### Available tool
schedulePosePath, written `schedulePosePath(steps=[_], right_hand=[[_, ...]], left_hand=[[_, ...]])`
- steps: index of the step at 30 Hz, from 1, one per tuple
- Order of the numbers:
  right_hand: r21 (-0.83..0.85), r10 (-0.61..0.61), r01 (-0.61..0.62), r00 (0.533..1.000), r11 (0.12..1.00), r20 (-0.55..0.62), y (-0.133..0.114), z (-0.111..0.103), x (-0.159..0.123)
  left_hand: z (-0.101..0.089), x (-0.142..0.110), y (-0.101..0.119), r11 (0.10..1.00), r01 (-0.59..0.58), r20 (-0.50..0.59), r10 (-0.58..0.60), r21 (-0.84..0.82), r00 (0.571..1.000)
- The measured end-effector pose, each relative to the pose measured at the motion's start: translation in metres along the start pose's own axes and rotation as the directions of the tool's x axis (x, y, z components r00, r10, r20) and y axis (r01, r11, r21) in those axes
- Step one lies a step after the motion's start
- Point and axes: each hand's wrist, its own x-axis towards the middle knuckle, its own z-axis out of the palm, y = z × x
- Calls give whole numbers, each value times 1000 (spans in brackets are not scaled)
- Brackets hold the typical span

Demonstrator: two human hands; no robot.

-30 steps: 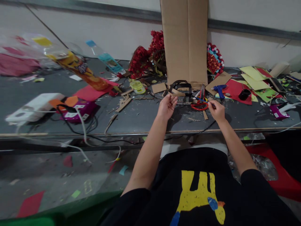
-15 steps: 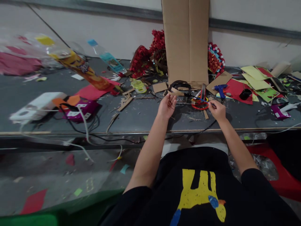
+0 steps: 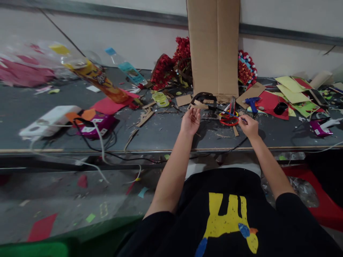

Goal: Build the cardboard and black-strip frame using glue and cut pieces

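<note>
My left hand (image 3: pixel 190 121) is raised over the dark worktable (image 3: pixel 166 132), fingers curled round a thin cardboard strip (image 3: pixel 198 106) that runs into a black curved piece (image 3: pixel 205 97). My right hand (image 3: pixel 249 126) rests on the table, pinching something thin beside a red ring and coloured scissors (image 3: pixel 228 117). What the right fingers pinch is too small to name.
A tall cardboard sheet (image 3: pixel 215 46) leans on the wall behind. A blue glue gun (image 3: pixel 251 102), coloured paper sheets (image 3: pixel 289 92) and a black cup (image 3: pixel 280 107) lie right. Left are a chips tube (image 3: pixel 99 80), a purple pack (image 3: pixel 98 125), cables and cardboard scraps.
The view has drifted slightly, so everything sits a little further right and lower. Both hands keep their places and grips.
</note>
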Motion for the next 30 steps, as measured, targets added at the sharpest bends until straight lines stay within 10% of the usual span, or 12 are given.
schedulePosePath(steps=[30], right_hand=[[69,-64,60,996,996,59,-3,-3,3]], left_hand=[[8,-10,0,996,39,28,-42,86,999]])
